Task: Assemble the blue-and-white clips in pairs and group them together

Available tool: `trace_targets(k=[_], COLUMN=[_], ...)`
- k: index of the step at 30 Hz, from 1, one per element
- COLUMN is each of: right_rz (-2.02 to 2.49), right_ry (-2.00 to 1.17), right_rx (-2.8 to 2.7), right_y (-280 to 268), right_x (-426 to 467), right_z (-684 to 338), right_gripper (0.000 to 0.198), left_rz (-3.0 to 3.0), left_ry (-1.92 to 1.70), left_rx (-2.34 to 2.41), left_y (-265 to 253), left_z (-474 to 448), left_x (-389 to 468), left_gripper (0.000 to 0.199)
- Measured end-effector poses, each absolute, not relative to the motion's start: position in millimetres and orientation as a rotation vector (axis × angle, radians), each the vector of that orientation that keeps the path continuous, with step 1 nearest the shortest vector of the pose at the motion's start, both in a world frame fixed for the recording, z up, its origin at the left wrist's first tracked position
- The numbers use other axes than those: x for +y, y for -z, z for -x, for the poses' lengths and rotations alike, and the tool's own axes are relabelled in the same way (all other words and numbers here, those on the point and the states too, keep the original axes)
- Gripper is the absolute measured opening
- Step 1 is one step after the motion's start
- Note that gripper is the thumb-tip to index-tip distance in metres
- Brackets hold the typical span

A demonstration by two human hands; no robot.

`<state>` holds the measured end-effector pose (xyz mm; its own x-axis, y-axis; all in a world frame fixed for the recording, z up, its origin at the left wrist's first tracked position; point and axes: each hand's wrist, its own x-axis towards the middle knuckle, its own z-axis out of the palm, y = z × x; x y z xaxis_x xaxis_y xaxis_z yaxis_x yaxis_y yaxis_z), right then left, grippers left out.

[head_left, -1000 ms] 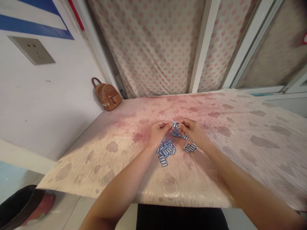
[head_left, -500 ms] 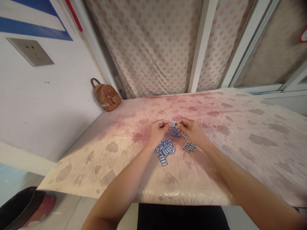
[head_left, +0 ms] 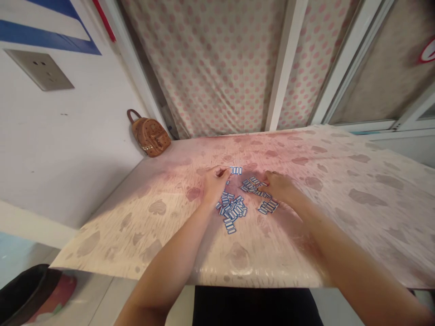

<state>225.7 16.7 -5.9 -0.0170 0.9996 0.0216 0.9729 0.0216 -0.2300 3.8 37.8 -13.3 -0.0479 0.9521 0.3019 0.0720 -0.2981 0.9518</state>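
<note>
My left hand [head_left: 216,182] pinches a short strip of small white labels with blue borders [head_left: 236,170] by its left end, above the table. My right hand [head_left: 277,184] is at the right-hand pile of the same labels [head_left: 252,184]. Its thumb and forefinger are apart at the pile's right edge, touching the labels; the other fingertips are partly hidden. A larger heap of blue-bordered labels [head_left: 234,209] lies loose below my left hand. Nearer my right wrist is a small group of labels [head_left: 268,207].
A patterned cloth [head_left: 152,235] covers the table. A small brown backpack [head_left: 152,137] stands at the back left against the wall. Dotted curtains [head_left: 210,68] hang behind the table. A dark bin-like object [head_left: 30,290] stands on the floor at lower left.
Both hands were together at the strip. My right hand has let go of it and moved right to the pile; my left hand has shifted slightly left, still holding the strip.
</note>
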Motion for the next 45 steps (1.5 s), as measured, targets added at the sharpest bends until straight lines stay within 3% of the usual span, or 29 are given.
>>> trace_targets(k=[6, 11, 17, 22, 31, 45], right_rz=[1.933, 1.526, 1.174, 1.182, 1.156, 1.263], right_ry=[-0.250, -0.222, -0.741, -0.895, -0.891, -0.745], right_rx=[-2.014, -1.737, -1.564, -1.410, -1.297, -1.452], right_y=[4, -8, -14, -5, -2, 3], right_x=[15, 10, -1, -1, -2, -4], right_z=[-222, -218, -195, -184, -179, -179], right_gripper=[0.013, 0.017, 0.017, 0.021, 0.028, 0.020], left_rz=[-1.463, -1.431, -1.341, -1.293, -1.200, -1.164], left_ry=[-1.419, -1.437, -1.439, -1.454, -1.434, -1.401], left_rx=[1.177, 1.125, 1.067, 1.024, 0.957, 0.938], left_y=[10, 13, 10, 5, 9, 9], left_z=[-6, -10, -19, -25, -31, -33], left_x=[34, 32, 24, 16, 12, 11], left_gripper=[0.014, 0.017, 0.015, 0.014, 0.015, 0.017])
